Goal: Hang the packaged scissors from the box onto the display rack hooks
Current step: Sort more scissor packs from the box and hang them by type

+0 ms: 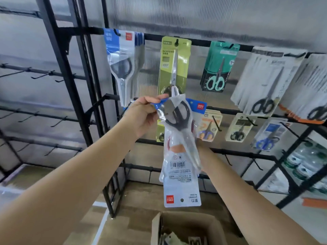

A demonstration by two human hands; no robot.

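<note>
A clear-and-white packet of black-handled scissors [180,152] hangs upside down in front of the rack, its hang hole at the bottom. My left hand [143,115] pinches its upper blue edge between thumb and fingers. My right hand [201,147] is behind the packet, mostly hidden; only the wrist and a bit of palm show. Whether another packet sits behind the first I cannot tell. The black display rack [200,42] carries matching blue-topped packets [123,55] on its top-left hook. The cardboard box [184,228] stands open below.
Along the top rail hang a green scissors packet [174,64], teal packets [219,68] and white packets [265,80]. Smaller scissors packets [238,127] hang on the lower rail. Bare hooks [42,76] line the left rack section. Tape rolls [304,163] sit at lower right.
</note>
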